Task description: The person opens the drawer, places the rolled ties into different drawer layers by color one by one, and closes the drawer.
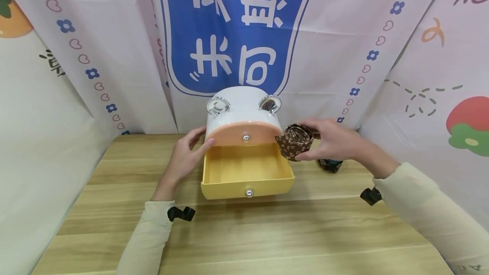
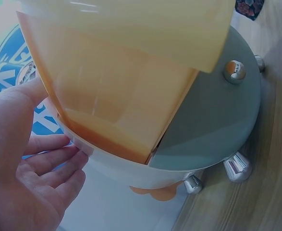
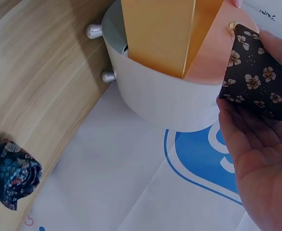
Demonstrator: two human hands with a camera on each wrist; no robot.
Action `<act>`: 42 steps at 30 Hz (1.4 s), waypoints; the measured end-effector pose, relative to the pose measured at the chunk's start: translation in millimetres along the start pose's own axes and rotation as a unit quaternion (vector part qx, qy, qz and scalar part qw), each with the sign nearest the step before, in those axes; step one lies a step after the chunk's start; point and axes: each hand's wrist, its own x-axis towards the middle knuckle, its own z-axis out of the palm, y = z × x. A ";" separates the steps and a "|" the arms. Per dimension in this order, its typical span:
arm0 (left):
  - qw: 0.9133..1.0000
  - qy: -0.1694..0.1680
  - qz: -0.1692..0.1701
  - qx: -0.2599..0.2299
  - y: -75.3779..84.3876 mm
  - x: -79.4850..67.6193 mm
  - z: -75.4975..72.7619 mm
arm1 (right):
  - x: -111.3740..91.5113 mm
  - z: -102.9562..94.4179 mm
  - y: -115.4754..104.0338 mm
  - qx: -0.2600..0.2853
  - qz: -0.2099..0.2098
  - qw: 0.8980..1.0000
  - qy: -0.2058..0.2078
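Note:
A white rounded drawer cabinet (image 1: 244,109) has a closed peach upper drawer (image 1: 229,135) and a pulled-out yellow drawer (image 1: 248,188) with nothing visible inside. Against its left side rests my left hand (image 1: 185,156), the thumb at the front edge. The left wrist view shows those fingers (image 2: 59,163) loosely bent, tips touching the white wall. My right hand (image 1: 332,139) holds a rolled brown floral necktie (image 1: 296,139) by its sides, above the yellow drawer's right edge. In the right wrist view the necktie's (image 3: 258,77) flowered outer layer lies between thumb and fingers.
A second rolled, dark floral necktie (image 3: 16,171) lies on the wooden table (image 1: 191,241), partly behind my right hand in the head view. Below the yellow drawer is a closed grey-green drawer (image 2: 208,115). Printed cloth (image 1: 328,54) hangs behind the cabinet.

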 end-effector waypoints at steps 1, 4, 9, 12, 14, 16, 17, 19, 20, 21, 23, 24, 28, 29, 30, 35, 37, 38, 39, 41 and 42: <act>1.000 0.000 -0.001 0.000 0.1 0.0 0.2 | 1.7 1.7 -1.7 -0.001 0.000 1.000 -0.002; 1.000 0.001 0.000 -0.001 0.0 0.0 0.4 | 7.1 6.8 -6.4 0.001 -0.012 1.000 -0.001; 1.000 0.001 0.002 -0.001 -0.1 0.6 0.6 | 15.8 14.2 -14.6 0.043 -0.033 0.998 -0.012; 1.000 0.001 0.001 -0.002 -0.1 0.4 0.8 | 20.0 17.2 -18.5 0.050 -0.037 0.998 -0.016; 1.000 0.001 0.000 -0.003 -0.2 0.1 0.9 | 22.5 18.7 -21.0 0.052 -0.039 0.998 -0.018; 1.000 0.001 -0.001 -0.002 -0.5 0.0 1.1 | 24.6 20.0 -23.3 0.053 -0.040 0.998 -0.019; 1.000 0.001 -0.001 -0.002 -0.6 0.0 1.2 | 25.6 20.8 -24.1 0.055 -0.041 0.997 -0.020; 1.000 0.001 -0.002 -0.001 -0.8 0.1 1.3 | 27.0 22.4 -26.1 0.060 -0.042 0.997 -0.024; 1.000 0.001 -0.002 0.000 -1.0 0.1 1.3 | 27.7 23.3 -26.9 0.061 -0.042 0.997 -0.027; 1.000 0.001 -0.001 0.000 -1.1 0.1 1.3 | 28.3 24.3 -27.7 0.062 -0.042 0.997 -0.029; 1.000 0.002 -0.001 0.000 -1.2 0.1 1.3 | 29.2 26.3 -29.4 0.064 -0.041 0.997 -0.034; 1.000 0.002 0.000 0.001 -1.3 0.1 1.2 | 29.6 27.5 -30.2 0.066 -0.040 0.996 -0.036; 1.000 0.002 0.000 0.002 -0.3 -0.5 1.0 | 32.1 33.4 -32.3 0.065 -0.047 0.996 -0.038; 1.000 0.002 -0.001 0.002 0.0 -0.8 0.8 | 33.0 35.1 -32.7 0.066 -0.050 0.996 -0.039; 1.000 0.002 -0.002 0.003 0.4 -1.1 0.7 | 34.1 37.1 -32.9 0.064 -0.055 0.996 -0.038; 1.000 0.003 -0.001 0.000 1.0 -1.5 1.0 | 38.8 47.7 -32.7 0.068 -0.064 0.995 -0.042; 1.000 0.003 0.001 0.000 1.0 -1.5 1.2 | 40.1 51.9 -32.1 0.065 -0.061 0.995 -0.045; 1.000 0.003 0.002 0.000 1.2 -1.7 1.1 | 40.7 54.0 -31.9 0.061 -0.058 0.995 -0.045; 1.000 0.003 0.002 0.000 1.2 -1.8 1.1 | 41.4 56.1 -31.6 0.059 -0.056 0.996 -0.044; 1.000 0.003 0.003 -0.001 1.2 -2.0 1.1 | 43.3 60.1 -31.0 0.053 -0.058 0.996 -0.043; 1.000 0.003 0.003 -0.001 1.2 -2.1 1.0 | 44.3 62.0 -30.8 0.052 -0.060 0.996 -0.042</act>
